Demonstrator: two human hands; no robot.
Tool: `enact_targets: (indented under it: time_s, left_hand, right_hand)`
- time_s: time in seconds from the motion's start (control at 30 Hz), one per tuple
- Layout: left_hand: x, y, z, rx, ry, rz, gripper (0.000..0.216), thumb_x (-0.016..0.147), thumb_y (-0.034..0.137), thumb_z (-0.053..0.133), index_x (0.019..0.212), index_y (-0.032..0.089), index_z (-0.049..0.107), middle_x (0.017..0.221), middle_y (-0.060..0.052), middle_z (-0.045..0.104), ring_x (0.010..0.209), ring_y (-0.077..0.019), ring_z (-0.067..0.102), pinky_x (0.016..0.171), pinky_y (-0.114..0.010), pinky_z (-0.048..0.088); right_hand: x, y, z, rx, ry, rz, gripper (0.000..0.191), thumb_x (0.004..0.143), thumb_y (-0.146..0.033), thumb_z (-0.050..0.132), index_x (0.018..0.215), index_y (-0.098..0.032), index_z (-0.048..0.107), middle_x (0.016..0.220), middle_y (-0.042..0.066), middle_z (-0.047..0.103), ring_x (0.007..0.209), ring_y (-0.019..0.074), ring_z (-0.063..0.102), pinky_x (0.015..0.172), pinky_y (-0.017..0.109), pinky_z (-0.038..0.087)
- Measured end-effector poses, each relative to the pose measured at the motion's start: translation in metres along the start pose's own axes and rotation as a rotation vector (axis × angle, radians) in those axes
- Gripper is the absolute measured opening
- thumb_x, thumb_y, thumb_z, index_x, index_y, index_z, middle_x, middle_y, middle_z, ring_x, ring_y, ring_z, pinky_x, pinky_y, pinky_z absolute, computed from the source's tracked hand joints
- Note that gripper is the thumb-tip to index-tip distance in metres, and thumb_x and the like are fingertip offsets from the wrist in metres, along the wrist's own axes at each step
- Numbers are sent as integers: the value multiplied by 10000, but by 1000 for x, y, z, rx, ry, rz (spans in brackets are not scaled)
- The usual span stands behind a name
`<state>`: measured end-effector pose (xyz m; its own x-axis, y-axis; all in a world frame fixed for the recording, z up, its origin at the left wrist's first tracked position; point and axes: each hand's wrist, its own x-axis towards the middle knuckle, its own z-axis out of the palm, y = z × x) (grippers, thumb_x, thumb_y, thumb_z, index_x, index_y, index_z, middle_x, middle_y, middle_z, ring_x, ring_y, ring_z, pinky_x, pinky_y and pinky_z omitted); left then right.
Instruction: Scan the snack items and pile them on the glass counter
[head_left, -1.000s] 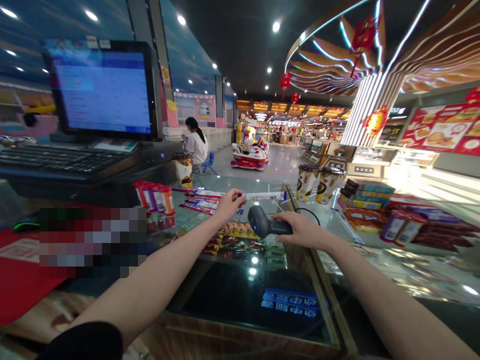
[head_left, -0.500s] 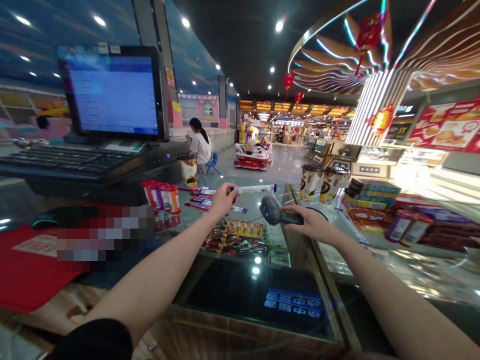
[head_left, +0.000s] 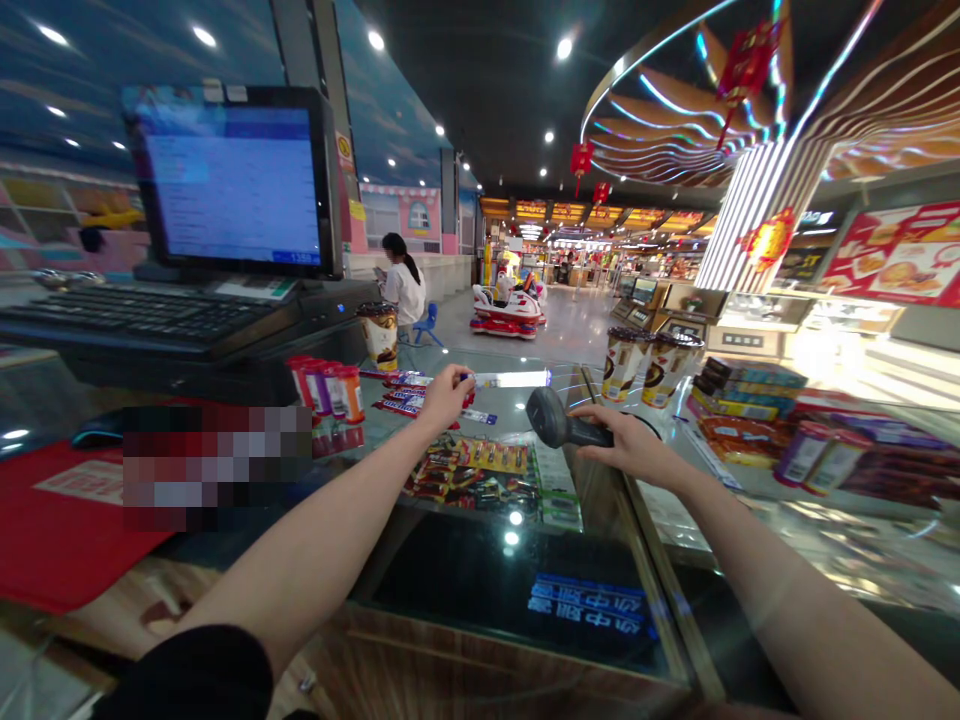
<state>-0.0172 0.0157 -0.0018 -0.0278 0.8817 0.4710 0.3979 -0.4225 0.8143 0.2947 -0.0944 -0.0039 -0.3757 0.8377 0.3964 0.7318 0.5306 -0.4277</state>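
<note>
My left hand [head_left: 446,397] pinches one end of a long, narrow candy packet [head_left: 514,379] above the glass counter. The packet points right, and a bright white glare covers its face. My right hand [head_left: 628,444] is wrapped around the handle of a dark grey barcode scanner [head_left: 551,420]. Its head faces left, close to the packet and apart from it. Several red and blue candy packets [head_left: 401,401] lie on the glass beside my left hand. Under the glass, near my wrists, are rows of small yellow-carded goods [head_left: 491,456].
At left stand a monitor [head_left: 238,185], a keyboard [head_left: 135,318] and several colored tubes [head_left: 346,393]. One cup [head_left: 379,338] stands behind the candy, two cups [head_left: 626,365] farther right. Stacked boxes [head_left: 746,388] sit at right. A person [head_left: 403,285] sits beyond the counter.
The packet's face has turned much brighter, washing out its print. The blue light on the scanner no longer shows. Both hands keep nearly the same position, and the view has shifted slightly.
</note>
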Motion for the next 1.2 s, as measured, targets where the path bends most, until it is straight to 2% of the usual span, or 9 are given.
enact_targets:
  time_s: [0.3,0.5,0.7,0.8,0.9,1.0,1.1,1.2]
  left_hand:
    - [2,-5,0,-6,-6,6,141,764,278,614,871,188,632,679,10,636,643,-163,593,634,-278,429]
    - [2,-3,0,-19,-1,-2,139,763,272,618,873,189,632,721,-5,670,697,-170,629,666,-273,453]
    - [3,-2,1,-39,-4,-13,149,763,276,623,881,186,631,720,-3,672,705,-166,641,660,-262,457]
    - [3,-1,1,-44,-10,2,158,760,284,621,884,188,634,706,-2,671,691,-164,636,645,-258,459]
    - [2,2,2,-49,-27,17,166,767,276,609,902,183,636,717,-9,684,696,-164,645,656,-261,465]
    - [-1,9,4,-81,-61,26,183,776,279,603,925,176,630,753,-24,703,738,-172,671,674,-265,475]
    - [-4,19,7,-121,-99,46,193,783,297,604,930,173,622,762,-29,705,766,-179,684,688,-268,484]
    - [-7,29,12,-147,-144,77,203,782,322,618,925,177,613,779,-30,709,796,-181,687,747,-284,496]
  right_hand:
    - [0,2,3,33,-45,-3,536,770,-388,737,1272,-254,602,1061,47,705,969,239,653,876,362,477]
    - [0,-3,9,68,-102,-1,571,758,-368,750,1296,-262,593,1093,45,703,988,237,653,895,363,476]
    - [0,-4,11,77,-110,-3,567,745,-367,762,1283,-274,610,1061,38,711,967,236,661,872,358,483]
    - [0,-6,8,95,-95,4,605,745,-427,765,1304,-269,598,1065,44,704,982,238,656,893,367,483]
    - [0,-7,5,168,-39,25,528,833,-490,664,1300,-253,598,1053,46,701,982,221,653,908,368,490]
    - [5,-2,5,217,110,79,417,922,-452,534,1272,-237,607,1058,54,704,980,207,654,926,387,491]
    - [12,7,9,239,274,137,403,914,-386,543,1285,-235,583,1103,74,703,1006,209,657,919,396,505]
    - [19,13,13,300,396,165,494,899,-349,557,1374,-232,494,1227,111,668,1032,214,657,895,400,525]
